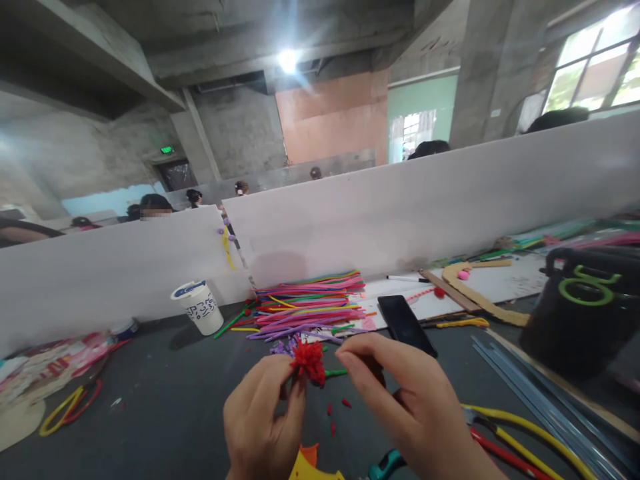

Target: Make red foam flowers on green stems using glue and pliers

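Observation:
My left hand [265, 417] is closed, thumb and fingers pinching a fluffy red pipe-cleaner flower [309, 362] at its left side. To the right of the flower my right hand [413, 400] is held with thumb and forefinger together; whatever is between them is too small to make out. A short green stem [335, 373] shows between the flower and my right fingers; whether it joins the flower cannot be seen. Small red bits [333, 429] lie on the dark table below. Behind the hands is a stack of coloured pipe cleaners [310, 303], with purple curled pieces [285, 345] at its front.
A white paper cup [204, 313] and phone [405, 323] flank the pipe cleaners. Yellow-and-red-handled pliers [520, 440], clear sticks [545, 393] and a black bag [585, 313] are at right. Scissors [70, 407] lie left. A white partition [425, 207] runs behind; people sit beyond it.

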The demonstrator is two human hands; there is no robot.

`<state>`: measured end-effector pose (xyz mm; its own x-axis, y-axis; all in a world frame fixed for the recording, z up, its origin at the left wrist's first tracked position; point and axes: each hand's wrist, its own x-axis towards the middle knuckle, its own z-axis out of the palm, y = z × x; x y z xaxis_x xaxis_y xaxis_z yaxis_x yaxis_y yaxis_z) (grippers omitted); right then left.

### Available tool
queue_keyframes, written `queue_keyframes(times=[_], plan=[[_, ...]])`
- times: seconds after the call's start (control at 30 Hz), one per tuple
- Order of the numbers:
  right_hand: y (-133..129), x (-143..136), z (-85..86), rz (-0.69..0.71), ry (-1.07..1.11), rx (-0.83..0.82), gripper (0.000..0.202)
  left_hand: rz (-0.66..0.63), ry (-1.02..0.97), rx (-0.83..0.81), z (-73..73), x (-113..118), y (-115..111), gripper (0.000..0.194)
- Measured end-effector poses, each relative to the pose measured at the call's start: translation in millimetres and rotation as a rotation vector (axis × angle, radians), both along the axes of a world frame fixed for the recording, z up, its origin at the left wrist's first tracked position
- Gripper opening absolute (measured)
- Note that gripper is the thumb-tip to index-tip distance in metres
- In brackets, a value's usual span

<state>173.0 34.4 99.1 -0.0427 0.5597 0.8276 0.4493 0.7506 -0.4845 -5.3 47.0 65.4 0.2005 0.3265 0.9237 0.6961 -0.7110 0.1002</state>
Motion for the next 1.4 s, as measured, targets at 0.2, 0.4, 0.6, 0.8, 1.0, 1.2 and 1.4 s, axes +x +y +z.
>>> queue_keyframes(times=[0.2,0.4,0.6,0.8,1.0,1.2,1.4], plan=[[-9.7,5.3,3.3,0.051,-0.019,-0.002,0.014,-0.072,0.002,0.072,-2.9,-1.5,-1.0,0.018],[-9.7,8.7,5.7,0.088,0.029,-0.064,0.016,-0.129,-0.046,0.034,-1.4,-0.8,-0.1,0.017],[-8.6,3.9,9.0,0.140,0.059,-0.008,0.013,-0.150,-0.029,0.132,-4.4,-3.4,-0.9,0.020],[-15.4,0.8,5.6,0.118,0.038,0.036,0.016,-0.099,-0.032,0.178,-11.2,-6.3,-0.9,0.021],[-14.5,-2.2,5.6,0.088,0.050,0.052,0.017,-0.059,0.020,0.193,-8.4,-8.2,-4.5,0.017],[-13.0,0.2,6.1,0.129,0.012,0.009,0.017,-0.060,0.069,0.206,-7.0,-10.1,-7.0,0.015],[-14.0,2.1,5.7,0.157,-0.012,0.003,0.017,-0.045,0.125,0.274,1.9,-7.2,-4.2,0.007]])
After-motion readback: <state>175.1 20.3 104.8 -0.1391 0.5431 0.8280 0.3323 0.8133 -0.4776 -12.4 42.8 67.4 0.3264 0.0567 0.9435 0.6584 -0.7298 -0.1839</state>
